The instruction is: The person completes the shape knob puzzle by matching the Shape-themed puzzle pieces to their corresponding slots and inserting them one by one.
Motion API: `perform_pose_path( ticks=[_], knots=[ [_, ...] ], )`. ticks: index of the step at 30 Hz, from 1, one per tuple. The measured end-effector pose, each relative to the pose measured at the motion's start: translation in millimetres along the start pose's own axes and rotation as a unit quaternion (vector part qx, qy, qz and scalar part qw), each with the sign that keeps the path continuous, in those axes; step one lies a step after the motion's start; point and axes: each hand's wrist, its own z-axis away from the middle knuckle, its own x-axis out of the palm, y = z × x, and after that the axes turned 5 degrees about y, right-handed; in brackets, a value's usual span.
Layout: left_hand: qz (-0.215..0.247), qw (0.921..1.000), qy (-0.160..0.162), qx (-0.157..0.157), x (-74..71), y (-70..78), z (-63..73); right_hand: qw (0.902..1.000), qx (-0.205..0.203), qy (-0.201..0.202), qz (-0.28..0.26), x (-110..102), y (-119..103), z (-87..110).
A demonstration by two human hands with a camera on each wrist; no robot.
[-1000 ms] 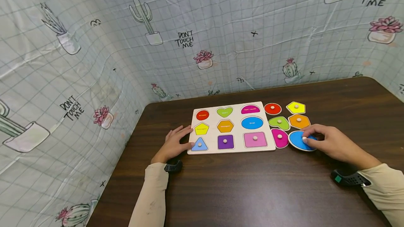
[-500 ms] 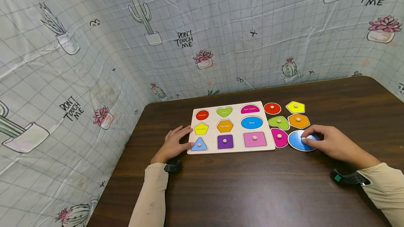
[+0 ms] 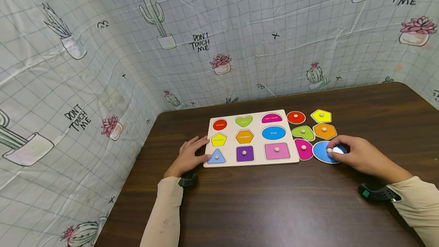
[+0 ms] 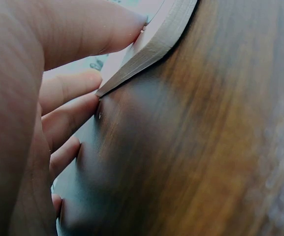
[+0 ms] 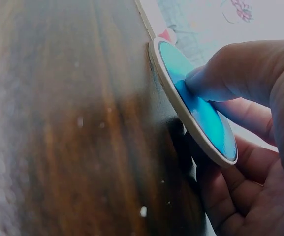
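A pale shape-puzzle board (image 3: 258,163) lies on the brown table, with a blue triangle (image 3: 212,161), purple square (image 3: 240,157) and pink rectangle (image 3: 284,154) sitting in its front row. At the board's left edge is my left hand (image 3: 185,160); its thumb (image 4: 107,29) rests on the board by the triangle and its extended fingers touch the side. My right hand (image 3: 363,157) pinches the knob of a blue oval puzzle piece (image 3: 321,152). In the right wrist view, the oval's near end appears raised off the table, with curled fingers beside it.
Right of the board lie a red circle (image 3: 292,119), green heart (image 3: 298,134), magenta half round (image 3: 304,155), yellow pentagon (image 3: 317,116) and orange hexagon (image 3: 320,134). The board's upper two rows show printed shapes. A cactus-print cloth (image 3: 253,68) hangs behind the table (image 3: 260,205).
My right hand keeps its pinch on the oval, which shifts very slightly and catches the light differently. My left hand stays on the board's edge.
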Motion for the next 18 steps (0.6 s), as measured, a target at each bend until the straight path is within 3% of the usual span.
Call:
perform_pose_path(
  ticks=[18],
  knots=[
    [-0.003, 1.0000, 0.001, -0.003, -0.3, -1.6, 1.3, 0.9992, -0.013, 0.039, -0.004, 1.5, -0.7, 1.6]
  ],
)
